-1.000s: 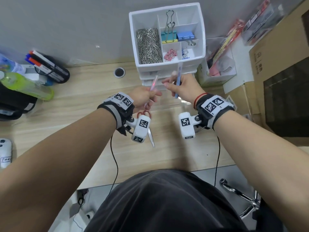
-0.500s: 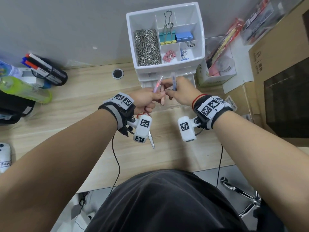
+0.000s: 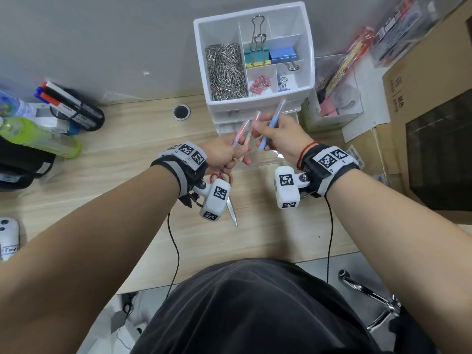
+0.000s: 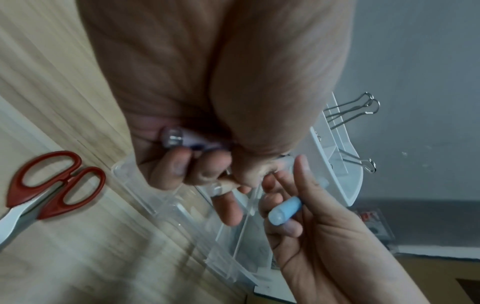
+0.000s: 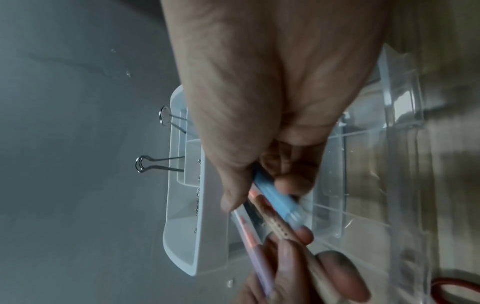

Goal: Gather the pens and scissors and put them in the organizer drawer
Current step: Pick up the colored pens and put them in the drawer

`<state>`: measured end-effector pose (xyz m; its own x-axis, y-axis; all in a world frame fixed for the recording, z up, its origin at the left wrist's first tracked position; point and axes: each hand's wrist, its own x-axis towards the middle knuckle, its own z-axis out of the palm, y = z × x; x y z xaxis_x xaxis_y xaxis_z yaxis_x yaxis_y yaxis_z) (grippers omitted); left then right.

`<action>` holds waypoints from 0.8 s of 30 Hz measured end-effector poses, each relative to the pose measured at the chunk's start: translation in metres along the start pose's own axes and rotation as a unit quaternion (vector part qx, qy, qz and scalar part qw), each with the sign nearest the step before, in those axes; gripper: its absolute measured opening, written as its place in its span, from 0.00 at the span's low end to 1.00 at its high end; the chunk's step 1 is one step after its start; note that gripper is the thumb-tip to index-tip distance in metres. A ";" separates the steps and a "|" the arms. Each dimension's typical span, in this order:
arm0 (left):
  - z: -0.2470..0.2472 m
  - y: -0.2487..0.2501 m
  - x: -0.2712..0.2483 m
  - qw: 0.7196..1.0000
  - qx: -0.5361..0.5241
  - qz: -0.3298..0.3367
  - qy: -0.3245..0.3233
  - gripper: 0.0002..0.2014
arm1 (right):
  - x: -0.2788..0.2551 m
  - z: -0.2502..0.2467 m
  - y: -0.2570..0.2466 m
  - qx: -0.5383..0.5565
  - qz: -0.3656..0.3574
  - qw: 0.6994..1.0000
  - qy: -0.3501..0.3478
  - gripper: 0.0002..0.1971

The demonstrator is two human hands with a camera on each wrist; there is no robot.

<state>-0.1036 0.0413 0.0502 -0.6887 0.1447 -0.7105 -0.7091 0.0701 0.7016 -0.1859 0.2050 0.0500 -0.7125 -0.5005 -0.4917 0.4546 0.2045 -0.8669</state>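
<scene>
Pens, light, stiff, slick, best pinched mid-barrel: blue pen (image 3: 271, 129) gripped in right hand (image 3: 282, 135), two more clutched in left hand (image 3: 222, 155) above open clear drawer (image 4: 182, 207); red scissors (image 4: 49, 185) lie loose on desk (image 3: 127, 154).

An office is shown: a wooden table (image 3: 127, 175) is set with a clip-filled organizer (image 3: 309, 60), markers (image 3: 66, 103) and cardboard boxes (image 3: 421, 80).

Grey wall (image 3: 102, 34), light wood desk (image 3: 255, 238) w/ grommet hole (image 3: 181, 111)
</scene>
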 end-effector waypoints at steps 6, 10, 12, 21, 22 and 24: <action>0.013 0.006 0.002 0.999 0.008 0.005 -0.037 0.16 | 0.002 0.012 0.008 0.006 0.036 0.994 -0.101 0.11; 0.013 0.009 -0.006 0.997 0.022 -0.021 -0.071 0.20 | 0.009 0.012 0.011 0.004 0.171 0.983 -0.065 0.12; 0.005 0.006 -0.004 0.992 0.120 -0.033 -0.026 0.24 | 0.010 0.008 0.011 -0.068 0.234 0.966 -0.089 0.14; -0.027 -0.032 0.016 0.929 0.305 -0.050 0.204 0.14 | 0.044 0.015 0.007 -0.226 0.247 0.942 -0.035 0.16; -0.028 -0.034 0.016 0.928 0.306 -0.054 0.204 0.13 | 0.050 0.018 0.011 -0.236 0.235 0.943 -0.010 0.13; -0.028 -0.036 0.018 0.931 0.293 -0.050 0.213 0.14 | 0.058 0.026 0.020 -0.231 0.224 0.947 0.002 0.12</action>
<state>-0.0942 0.0138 0.0106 -0.7096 -0.2873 -0.6434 -0.6546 0.6068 0.4509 -0.2041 0.1581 0.0062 -0.5057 -0.2733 -0.8183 0.4301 0.7423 -0.5138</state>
